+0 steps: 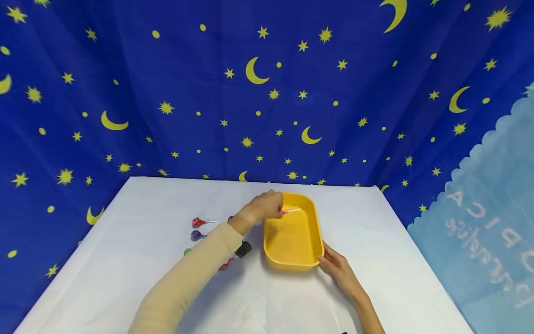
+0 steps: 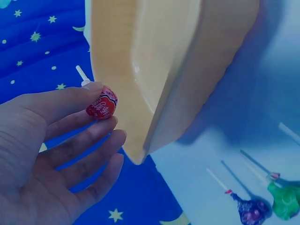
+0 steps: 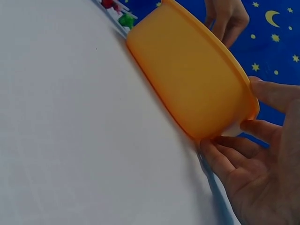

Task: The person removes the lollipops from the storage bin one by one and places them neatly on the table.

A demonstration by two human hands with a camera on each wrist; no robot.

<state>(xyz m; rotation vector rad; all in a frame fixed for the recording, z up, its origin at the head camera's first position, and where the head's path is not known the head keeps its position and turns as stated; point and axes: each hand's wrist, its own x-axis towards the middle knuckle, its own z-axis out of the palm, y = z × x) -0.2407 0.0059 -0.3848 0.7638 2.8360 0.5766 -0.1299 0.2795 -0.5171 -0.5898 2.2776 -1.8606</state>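
Observation:
My left hand pinches a red-and-pink wrapped lollipop between thumb and index finger, its white stick pointing away. This lollipop is over the yellow plastic tray, near its left rim; the other fingers of that hand spread loosely in the left wrist view. At the tray's near right corner, my right hand grips the wall, thumb on the rim and fingers against the outer side. Left of the tray lie several wrapped lollipops, among them a red one, a purple one and a green one. My left forearm partly covers them.
A white-covered table carries everything. Behind it hangs a dark blue curtain with yellow stars and moons. A light blue cloth with lettering hangs at the right. A dark device shows at my left wrist.

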